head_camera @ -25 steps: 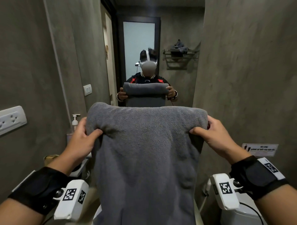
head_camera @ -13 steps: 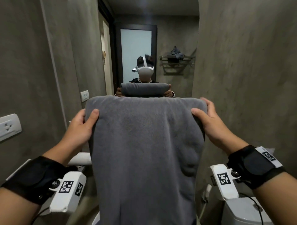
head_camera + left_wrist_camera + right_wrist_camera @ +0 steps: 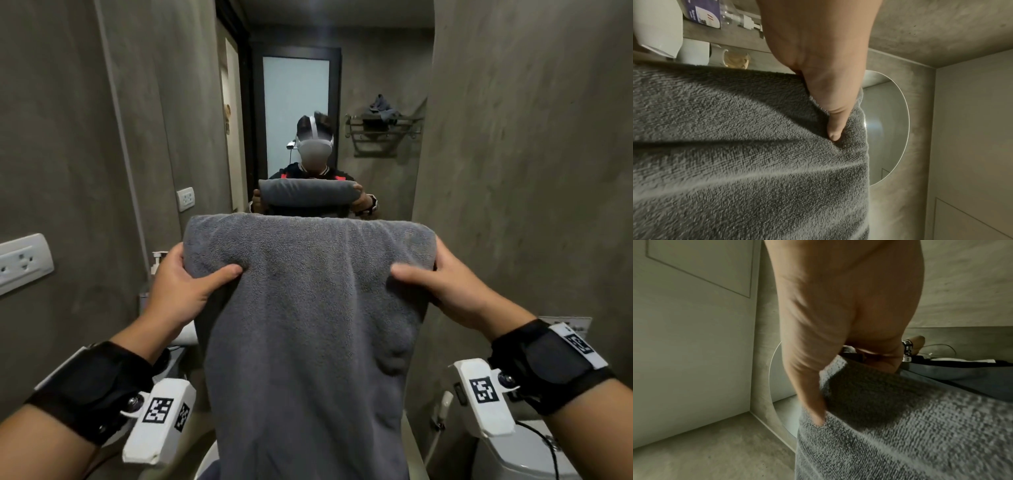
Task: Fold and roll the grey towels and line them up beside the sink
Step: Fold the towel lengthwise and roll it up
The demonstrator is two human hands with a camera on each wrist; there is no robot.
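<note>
A grey terry towel (image 3: 308, 325) hangs in front of me in the head view, its top edge turned over into a thick roll. My left hand (image 3: 186, 284) grips the roll's left end, thumb pressed on the near face and fingers hidden behind. My right hand (image 3: 442, 279) grips the right end the same way. The left wrist view shows the left thumb (image 3: 835, 123) dug into the towel (image 3: 748, 154). The right wrist view shows my right hand (image 3: 838, 345) wrapped round the towel (image 3: 900, 426) edge. The towel's lower part drops out of sight and hides the sink.
A mirror (image 3: 376, 85) straight ahead reflects the person and the towel. Concrete walls stand close on both sides, with a white socket (image 3: 24, 262) at the left. A soap pump (image 3: 157, 260) stands behind my left hand. A toilet tank (image 3: 534, 462) sits at lower right.
The towel, raised half a second ago, has come back down. Both thumbs have slid inward across the near face, and the turned-over top looks thicker.
</note>
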